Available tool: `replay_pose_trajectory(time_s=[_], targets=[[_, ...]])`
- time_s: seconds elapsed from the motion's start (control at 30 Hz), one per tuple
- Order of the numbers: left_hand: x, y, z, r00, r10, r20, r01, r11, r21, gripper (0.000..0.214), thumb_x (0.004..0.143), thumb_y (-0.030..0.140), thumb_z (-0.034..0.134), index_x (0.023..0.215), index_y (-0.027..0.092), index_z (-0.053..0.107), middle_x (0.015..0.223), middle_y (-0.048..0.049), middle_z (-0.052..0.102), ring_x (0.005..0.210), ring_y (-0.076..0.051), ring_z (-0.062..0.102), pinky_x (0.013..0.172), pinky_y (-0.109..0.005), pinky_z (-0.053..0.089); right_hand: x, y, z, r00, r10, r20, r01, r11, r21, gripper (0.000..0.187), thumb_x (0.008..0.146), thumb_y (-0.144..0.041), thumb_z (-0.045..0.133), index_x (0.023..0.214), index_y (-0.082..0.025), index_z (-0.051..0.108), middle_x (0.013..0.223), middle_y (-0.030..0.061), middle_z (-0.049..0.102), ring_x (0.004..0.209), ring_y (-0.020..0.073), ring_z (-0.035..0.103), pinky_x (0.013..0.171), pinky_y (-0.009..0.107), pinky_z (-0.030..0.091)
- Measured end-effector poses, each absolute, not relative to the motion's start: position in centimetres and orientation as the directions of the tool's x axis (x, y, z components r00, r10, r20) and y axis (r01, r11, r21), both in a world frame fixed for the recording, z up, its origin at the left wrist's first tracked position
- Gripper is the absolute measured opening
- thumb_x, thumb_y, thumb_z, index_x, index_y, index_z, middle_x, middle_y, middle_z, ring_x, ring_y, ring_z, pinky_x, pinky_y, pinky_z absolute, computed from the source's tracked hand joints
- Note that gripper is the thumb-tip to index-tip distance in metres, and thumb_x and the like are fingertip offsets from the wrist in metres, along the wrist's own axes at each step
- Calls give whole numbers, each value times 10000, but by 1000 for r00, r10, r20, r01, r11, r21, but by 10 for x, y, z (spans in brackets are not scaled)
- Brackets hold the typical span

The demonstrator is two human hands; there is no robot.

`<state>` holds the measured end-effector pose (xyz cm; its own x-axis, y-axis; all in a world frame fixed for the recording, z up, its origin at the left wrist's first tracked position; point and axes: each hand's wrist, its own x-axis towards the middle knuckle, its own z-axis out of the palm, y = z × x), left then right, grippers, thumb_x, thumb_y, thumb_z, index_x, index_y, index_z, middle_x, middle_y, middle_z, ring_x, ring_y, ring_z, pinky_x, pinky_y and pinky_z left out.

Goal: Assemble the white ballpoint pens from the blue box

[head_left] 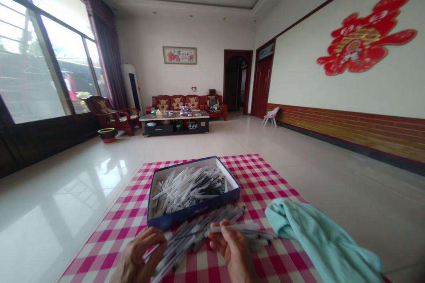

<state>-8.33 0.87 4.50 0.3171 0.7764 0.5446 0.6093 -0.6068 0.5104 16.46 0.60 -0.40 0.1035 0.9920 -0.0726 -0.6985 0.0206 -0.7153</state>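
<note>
Between the thumb and fingers of my right hand [232, 247] is a whitish translucent pen barrel [237, 227], held roughly level. A thin dark rod [191, 233], like a pen refill, runs leftward from its near end. My left hand [141, 252] is curled with thumb and fingers close together; whether it grips the rod's other end I cannot make out. Under and around both hands lies a loose pile of pens [181, 247], clear with dark tips. Just beyond stands a shallow blue box [195, 212] with white inner walls, heaped with white and dark pen parts [192, 185].
A pink-and-white checked cloth [259, 172] covers the table. To the right, a crumpled mint-green cloth [318, 234] hangs over the edge. Further off on the tiled floor are a low coffee table [175, 117], a red wooden sofa [177, 101] and a small pale chair [271, 116].
</note>
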Motion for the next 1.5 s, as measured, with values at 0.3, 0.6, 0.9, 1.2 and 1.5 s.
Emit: replay_pose_trajectory(time_s=[0.3, 0.6, 0.9, 1.2, 1.5], targets=[[-86, 41, 63, -222, 806, 549, 919, -14, 393, 221, 841, 353, 492, 856, 237, 680, 920, -18, 701, 687, -172, 629, 618, -269, 440, 161, 4, -3, 64, 997, -53, -554, -9, -833, 389, 688, -458, 743, 891, -176, 568, 798, 68, 729, 628, 194, 676, 571, 300, 509], [-54, 70, 72, -105, 862, 496, 981, 8, 193, 306, 876, 335, 433, 1000, 232, 692, 984, -59, 685, 912, -240, 587, 745, -317, 440, 155, 2, -3, -37, 997, 73, -426, 50, -904, 468, 697, -566, 676, 904, -156, 586, 481, -50, 542, 378, 90, 463, 421, 208, 313], [-2, 30, 69, 35, 909, 415, 689, -323, 649, 269, 856, 376, 486, 895, 215, 698, 782, -34, 709, 722, -182, 652, 683, -272, 485, 153, -2, -5, -193, 974, 122, -318, 56, -947, 370, 738, -527, 627, 848, -175, 602, 487, -65, 476, 398, 88, 393, 431, 215, 293], [27, 23, 59, 121, 991, 61, -98, -49, 994, 480, 746, 466, 637, 1084, 130, 582, 636, 30, 612, 354, -44, 453, 309, -155, 313, 155, -5, -1, -309, 941, 140, -149, 97, -984, 353, 722, -510, 628, 783, -166, 676, 440, -57, 442, 411, 91, 317, 435, 238, 237], [9, 17, 40, -63, 951, -304, -679, 182, 711, 176, 747, 81, 657, 874, 157, 563, 725, -27, 703, 605, -115, 686, 501, -167, 520, 158, 3, -1, -69, 990, 121, -473, 74, -878, 358, 695, -451, 727, 931, -184, 686, 688, 21, 660, 554, 141, 557, 541, 260, 425]])
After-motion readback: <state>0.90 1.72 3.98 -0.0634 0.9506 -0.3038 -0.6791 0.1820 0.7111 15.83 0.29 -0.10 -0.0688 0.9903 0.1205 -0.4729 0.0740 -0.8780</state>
